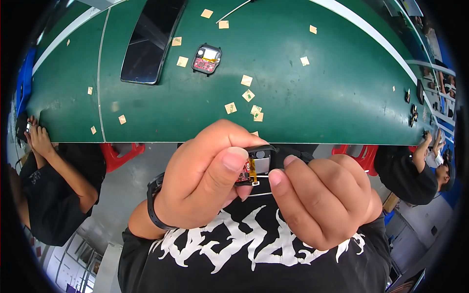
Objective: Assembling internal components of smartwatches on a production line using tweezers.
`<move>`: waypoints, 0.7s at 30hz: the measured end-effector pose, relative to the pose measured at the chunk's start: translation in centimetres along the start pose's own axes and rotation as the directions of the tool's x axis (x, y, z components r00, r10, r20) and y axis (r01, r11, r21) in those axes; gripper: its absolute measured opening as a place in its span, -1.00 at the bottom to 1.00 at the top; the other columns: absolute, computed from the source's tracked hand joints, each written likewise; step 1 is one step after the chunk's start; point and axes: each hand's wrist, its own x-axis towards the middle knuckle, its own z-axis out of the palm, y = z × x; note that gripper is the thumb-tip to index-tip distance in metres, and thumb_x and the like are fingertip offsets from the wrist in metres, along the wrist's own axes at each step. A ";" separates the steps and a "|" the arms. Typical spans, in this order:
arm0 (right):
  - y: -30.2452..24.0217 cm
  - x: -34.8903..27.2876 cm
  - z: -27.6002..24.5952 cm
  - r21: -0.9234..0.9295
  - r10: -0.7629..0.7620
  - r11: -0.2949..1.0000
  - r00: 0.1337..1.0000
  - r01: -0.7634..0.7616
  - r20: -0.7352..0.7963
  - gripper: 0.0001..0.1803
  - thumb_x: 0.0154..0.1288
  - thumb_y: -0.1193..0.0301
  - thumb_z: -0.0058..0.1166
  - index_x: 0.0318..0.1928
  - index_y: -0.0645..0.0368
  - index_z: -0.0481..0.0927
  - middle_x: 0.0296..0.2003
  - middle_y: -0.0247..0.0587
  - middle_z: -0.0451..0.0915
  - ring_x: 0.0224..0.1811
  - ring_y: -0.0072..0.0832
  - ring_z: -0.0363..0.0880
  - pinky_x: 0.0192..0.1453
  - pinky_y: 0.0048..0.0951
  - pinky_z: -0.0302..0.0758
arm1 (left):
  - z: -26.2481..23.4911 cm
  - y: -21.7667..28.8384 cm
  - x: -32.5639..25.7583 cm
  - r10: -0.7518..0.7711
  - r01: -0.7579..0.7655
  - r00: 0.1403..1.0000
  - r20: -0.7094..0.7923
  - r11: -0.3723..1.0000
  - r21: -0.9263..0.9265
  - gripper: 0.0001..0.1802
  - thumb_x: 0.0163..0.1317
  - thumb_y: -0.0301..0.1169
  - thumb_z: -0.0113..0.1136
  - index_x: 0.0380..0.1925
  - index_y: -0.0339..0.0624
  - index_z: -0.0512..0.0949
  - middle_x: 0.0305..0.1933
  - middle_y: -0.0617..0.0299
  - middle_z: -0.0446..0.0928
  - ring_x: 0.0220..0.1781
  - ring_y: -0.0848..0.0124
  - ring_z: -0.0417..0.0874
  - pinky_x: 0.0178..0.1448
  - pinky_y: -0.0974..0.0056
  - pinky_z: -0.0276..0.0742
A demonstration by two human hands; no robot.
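My left hand (207,171) grips an opened smartwatch case (254,166) just in front of the table edge, thumb on its near side. Inside the dark case show a red circuit board, a yellow flex cable and a silvery block; my fingers cover the rest. My right hand (322,200) is closed in a pinch close to the case's right side, thumb and index fingertip nearly together. Thin pale lines run between the hands, but what the right fingers hold, if anything, cannot be made out. A second opened smartwatch case (206,59) lies on the table beyond.
The green table (342,97) carries a large black phone (152,41), several small beige stickers (246,80) and a thin white stick (233,11). Small dark parts (414,115) sit at the right. Other people work at left (41,139) and right (427,146). Red stools (119,155) stand below.
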 end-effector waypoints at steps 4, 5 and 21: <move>0.0 -0.1 0.3 0.065 0.003 0.998 1.000 -0.003 0.002 -0.64 -0.04 0.57 0.24 -0.14 0.45 0.70 -0.31 0.06 0.68 -0.45 -0.40 0.46 -0.56 -0.47 0.28 | -0.1 0.0 -0.2 -0.033 0.034 0.999 0.017 0.999 -0.027 -0.29 0.57 0.19 -0.15 -0.05 -0.39 0.49 -0.33 0.16 0.60 -0.57 0.69 0.49 -0.59 0.59 0.30; 0.1 -0.1 0.3 0.104 0.012 0.995 1.000 -0.012 0.000 -0.63 -0.04 0.57 0.24 -0.14 0.46 0.70 -0.31 0.06 0.68 -0.45 -0.40 0.47 -0.55 -0.47 0.29 | -0.1 0.0 -0.2 -0.034 0.034 0.999 0.015 0.999 -0.027 -0.29 0.57 0.19 -0.15 -0.05 -0.39 0.49 -0.33 0.16 0.60 -0.57 0.69 0.49 -0.59 0.59 0.30; 0.3 -0.1 -0.1 0.166 0.015 0.986 0.999 -0.021 0.034 -0.61 -0.01 0.57 0.23 -0.10 0.47 0.68 -0.31 0.06 0.67 -0.44 -0.38 0.51 -0.54 -0.45 0.30 | -0.3 -0.2 -0.4 -0.034 0.034 0.999 0.035 0.999 -0.017 -0.32 0.57 0.18 -0.14 -0.03 -0.35 0.51 -0.29 0.18 0.61 -0.52 0.68 0.54 -0.55 0.59 0.38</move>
